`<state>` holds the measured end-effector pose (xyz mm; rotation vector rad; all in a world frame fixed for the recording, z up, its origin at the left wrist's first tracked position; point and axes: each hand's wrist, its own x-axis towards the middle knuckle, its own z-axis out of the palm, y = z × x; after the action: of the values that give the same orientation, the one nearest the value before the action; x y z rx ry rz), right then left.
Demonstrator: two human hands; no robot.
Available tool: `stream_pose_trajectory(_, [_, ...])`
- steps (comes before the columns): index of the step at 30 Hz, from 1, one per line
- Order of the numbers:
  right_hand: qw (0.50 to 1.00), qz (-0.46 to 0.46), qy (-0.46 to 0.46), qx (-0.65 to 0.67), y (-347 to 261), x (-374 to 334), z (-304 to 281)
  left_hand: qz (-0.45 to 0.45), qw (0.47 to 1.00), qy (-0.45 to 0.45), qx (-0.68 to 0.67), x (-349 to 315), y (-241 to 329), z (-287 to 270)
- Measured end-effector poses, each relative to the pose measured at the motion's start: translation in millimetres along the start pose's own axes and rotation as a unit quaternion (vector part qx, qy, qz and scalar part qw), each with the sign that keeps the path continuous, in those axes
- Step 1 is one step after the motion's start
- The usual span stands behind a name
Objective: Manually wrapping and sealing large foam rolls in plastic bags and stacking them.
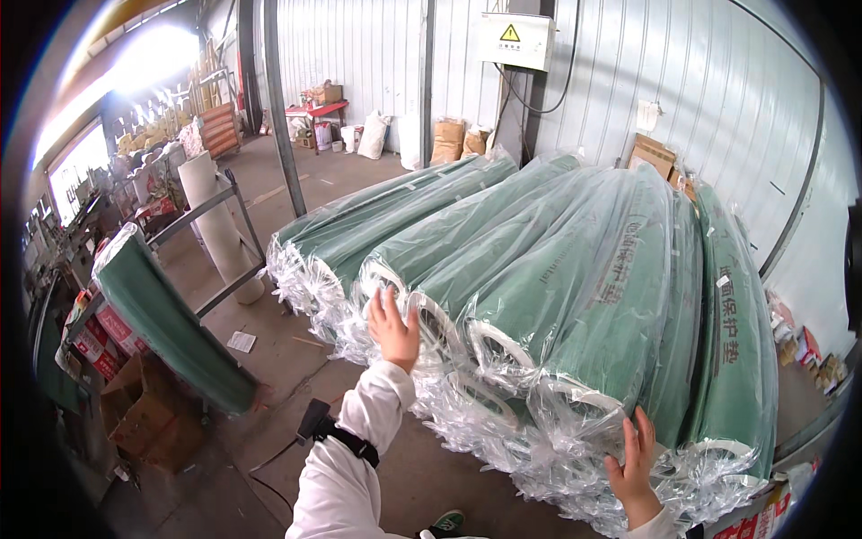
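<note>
A big stack of green rolls (575,278), each wrapped in clear plastic film, fills the middle and right. Their near ends show pale round cores and bunched, crumpled film (539,467). My left hand (395,334) is open, fingers spread, at the near end of a roll left of centre; whether it touches the film I cannot tell. Lower right, my right hand (634,467) is also open, its fingers against or just before the crumpled film at the end of another roll. Neither hand holds anything. A black strap (346,436) goes round my left sleeve.
An unwrapped green roll (175,323) leans at the left beside a metal frame (215,211) and a white roll (215,225). Below it sits an open cardboard box (148,413). A steel post (284,108) rises behind the stack. An electrical box (515,41) hangs on the wall.
</note>
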<state>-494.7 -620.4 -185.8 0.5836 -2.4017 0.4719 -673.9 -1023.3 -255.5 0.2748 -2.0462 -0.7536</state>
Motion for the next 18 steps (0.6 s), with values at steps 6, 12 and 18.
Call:
stream_pose_trajectory(6, [0.985,0.121,-0.065,0.1,-11,-37,-15,-0.01,0.928,-0.373,0.013,4,-116,44])
stream_pose_trajectory(12, [0.991,0.117,-0.003,0.072,-23,-83,-50,-0.291,0.83,0.013,-0.476,-127,-126,29])
stream_pose_trajectory(18, [0.932,0.271,0.022,0.24,-33,-156,-115,0.117,0.712,-0.688,-0.081,-419,-17,-19])
